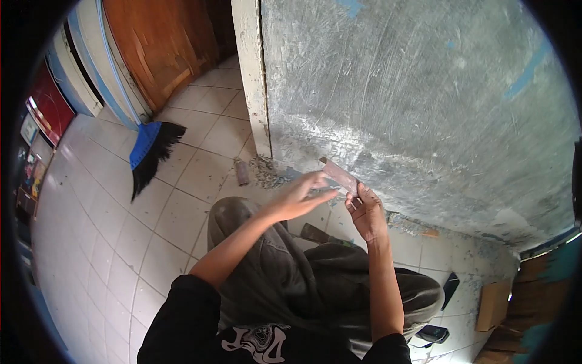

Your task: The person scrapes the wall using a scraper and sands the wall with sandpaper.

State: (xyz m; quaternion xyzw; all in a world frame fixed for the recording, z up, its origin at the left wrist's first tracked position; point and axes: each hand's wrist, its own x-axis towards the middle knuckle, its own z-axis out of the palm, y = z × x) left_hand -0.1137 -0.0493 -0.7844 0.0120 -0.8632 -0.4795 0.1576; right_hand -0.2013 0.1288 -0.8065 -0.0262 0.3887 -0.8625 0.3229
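My right hand (367,213) pinches a brownish-pink folded strip of sandpaper (341,175) between thumb and fingers, in front of the scraped grey wall (388,85). Just left of the strip is my left hand (297,197), its fingers stretched and apart and slightly blurred. Whether its fingertips touch the strip I cannot tell. A second, similar brownish piece, seemingly rolled sandpaper (242,173), lies on the tiles beside a heap of paint flakes (270,173). Between my crossed legs and the wall lies a scraper-like tool (318,234), partly hidden by my trousers.
A blue broom with black bristles (154,150) leans at the left near a wooden door (160,48). A pale door frame post (251,79) borders the wall. To my right are a phone-like black object (450,290), a black device (432,333) and a cardboard box (494,305).
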